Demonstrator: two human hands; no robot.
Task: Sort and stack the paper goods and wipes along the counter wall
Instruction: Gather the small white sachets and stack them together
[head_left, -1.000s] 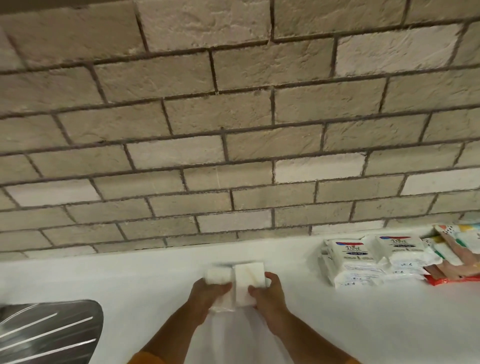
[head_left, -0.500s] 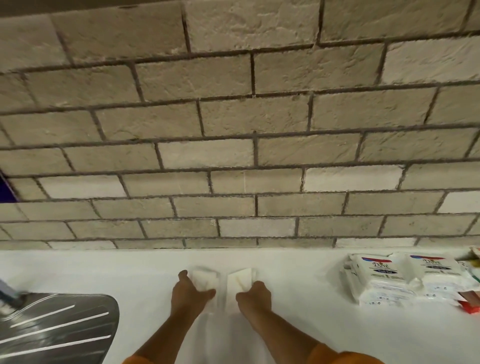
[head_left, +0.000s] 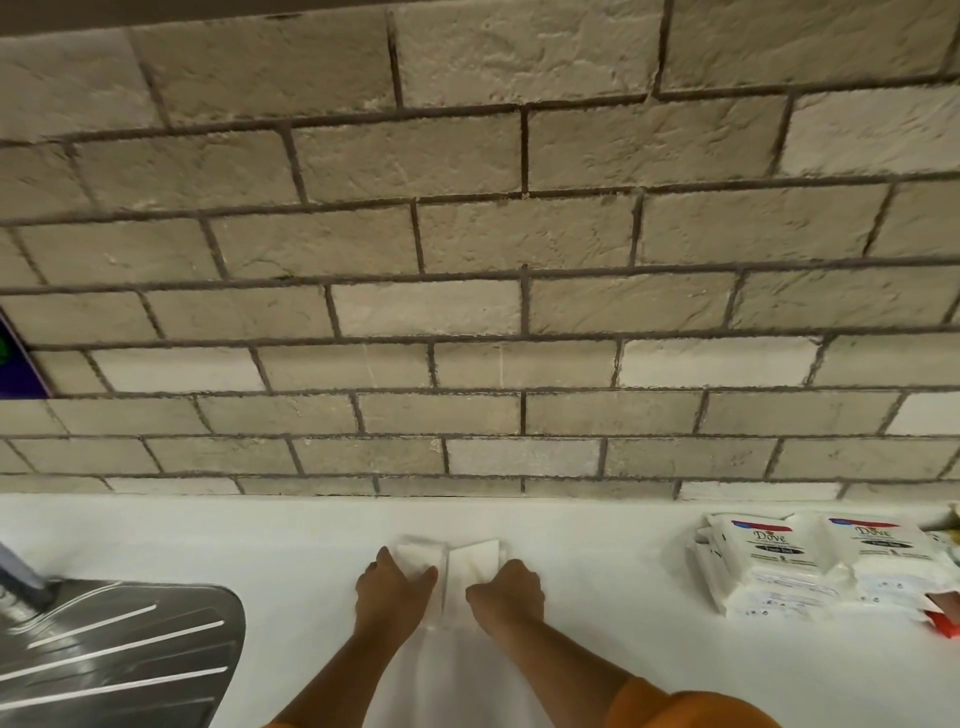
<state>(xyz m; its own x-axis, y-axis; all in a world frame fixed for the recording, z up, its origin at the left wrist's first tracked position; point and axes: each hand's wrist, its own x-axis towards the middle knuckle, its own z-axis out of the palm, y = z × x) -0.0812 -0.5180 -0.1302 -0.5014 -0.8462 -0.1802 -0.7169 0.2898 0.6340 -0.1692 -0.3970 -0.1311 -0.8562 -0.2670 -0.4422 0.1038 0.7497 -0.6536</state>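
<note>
left hand (head_left: 395, 592) clamped on a plain white packet (head_left: 415, 553), right hand (head_left: 506, 592) clamped on a second white packet (head_left: 475, 558), side by side on the white table (head_left: 597, 597) near the brick wall (head_left: 467, 312). well to the right, wipes packs (head_left: 769, 561) reading "dove"; smaller print unreadable.

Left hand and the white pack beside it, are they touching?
Touching. The head view shows the left hand holding the left white pack, thumb across its near edge.

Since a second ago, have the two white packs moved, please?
Yes, the white packs shifted left, away from the Dove wipes toward the sink.
</note>
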